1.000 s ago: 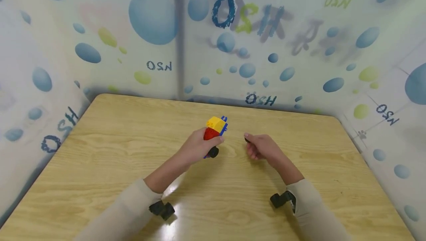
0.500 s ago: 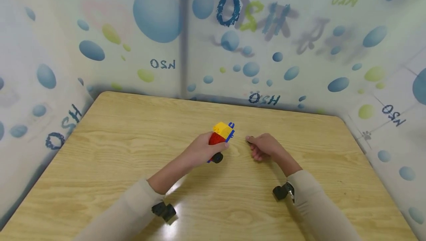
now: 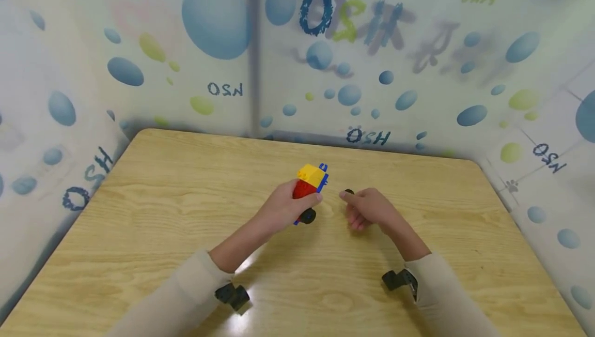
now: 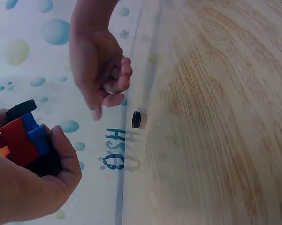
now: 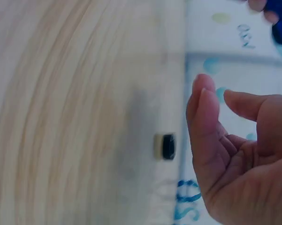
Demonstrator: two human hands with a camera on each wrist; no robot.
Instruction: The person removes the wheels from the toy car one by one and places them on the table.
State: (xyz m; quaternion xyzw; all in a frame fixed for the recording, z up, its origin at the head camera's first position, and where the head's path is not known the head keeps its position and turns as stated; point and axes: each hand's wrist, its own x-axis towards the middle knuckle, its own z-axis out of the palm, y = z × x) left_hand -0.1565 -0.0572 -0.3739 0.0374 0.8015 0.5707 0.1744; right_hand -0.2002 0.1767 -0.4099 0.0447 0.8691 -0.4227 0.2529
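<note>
My left hand (image 3: 279,207) grips a toy car (image 3: 305,188) of red and yellow blocks on a blue base, held above the table. One black wheel (image 3: 307,216) shows on its near side, below the thumb. In the left wrist view the car's red side (image 4: 19,140) faces the camera and fingers cover part of it. A loose black wheel (image 5: 168,146) lies on the table, partly hidden behind my right hand (image 3: 370,207) in the head view. Both wrist views show that hand apart from the wheel, its thumb and index finger separated and nothing between them.
The wooden table (image 3: 186,187) reaches back to a patterned wall (image 3: 288,68) with blue and green dots. Side walls close in at left and right. Small black wrist cameras sit on both sleeves.
The left hand has carried the toy car slightly right. The right hand has stayed near the same place, and the loose wheel now shows beyond its thumb.
</note>
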